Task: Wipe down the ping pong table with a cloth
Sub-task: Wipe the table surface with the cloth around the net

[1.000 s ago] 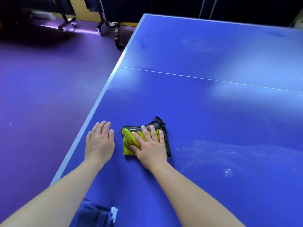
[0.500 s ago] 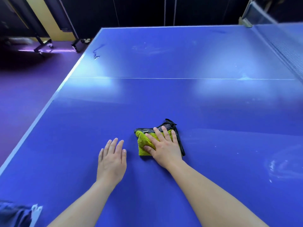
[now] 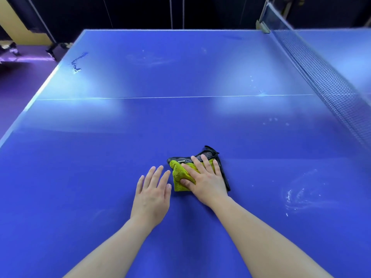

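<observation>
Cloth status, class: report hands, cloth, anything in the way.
Right hand flat, pressing cloth on table. Left hand flat on table beside it. White smears right of cloth; net beyond.

A purple floor (image 3: pixel 18 87) lies at the left. At its far end stands a yellow wall (image 3: pixel 12 21), with black wheeled frame legs (image 3: pixel 57 47) on the floor beside it. Dark panels (image 3: pixel 130 13) rise beyond the floor. A black mesh net (image 3: pixel 325 81) stretches well apart from the floor.

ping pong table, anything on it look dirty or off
Yes. White smeary streaks lie on the table to the right of the cloth that the right hand presses. A dark scuff-like mark sits near the far left corner. Both look like dirt not yet wiped.
</observation>
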`<move>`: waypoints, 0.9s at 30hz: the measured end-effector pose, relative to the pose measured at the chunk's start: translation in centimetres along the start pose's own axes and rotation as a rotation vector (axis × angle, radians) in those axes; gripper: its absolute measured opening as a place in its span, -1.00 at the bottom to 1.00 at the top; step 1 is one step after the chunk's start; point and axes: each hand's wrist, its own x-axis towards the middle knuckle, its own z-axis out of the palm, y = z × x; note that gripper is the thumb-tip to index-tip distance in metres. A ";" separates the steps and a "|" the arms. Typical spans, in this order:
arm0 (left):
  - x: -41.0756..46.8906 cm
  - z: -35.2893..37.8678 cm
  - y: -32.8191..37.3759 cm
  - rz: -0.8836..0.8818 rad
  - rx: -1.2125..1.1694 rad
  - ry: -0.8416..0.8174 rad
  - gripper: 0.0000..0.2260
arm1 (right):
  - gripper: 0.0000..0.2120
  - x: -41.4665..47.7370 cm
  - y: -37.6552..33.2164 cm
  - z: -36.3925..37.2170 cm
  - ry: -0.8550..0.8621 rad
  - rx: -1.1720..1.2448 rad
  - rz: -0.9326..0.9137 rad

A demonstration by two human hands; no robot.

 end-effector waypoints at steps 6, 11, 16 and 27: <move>2.2 0.7 1.3 0.032 -0.003 -0.005 -0.50 | -0.32 -0.1 4.0 -0.9 0.008 -0.016 0.077; 3.5 2.1 4.6 0.070 0.002 -0.012 -0.51 | -0.37 -0.3 7.8 -1.4 0.034 0.005 0.114; 4.8 3.4 9.9 0.098 -0.010 -0.017 -0.50 | -0.39 -1.1 12.8 -1.9 0.061 0.019 0.135; 6.9 6.6 22.0 0.170 -0.007 -0.013 -0.53 | -0.36 -3.2 23.3 -3.7 0.098 0.008 0.155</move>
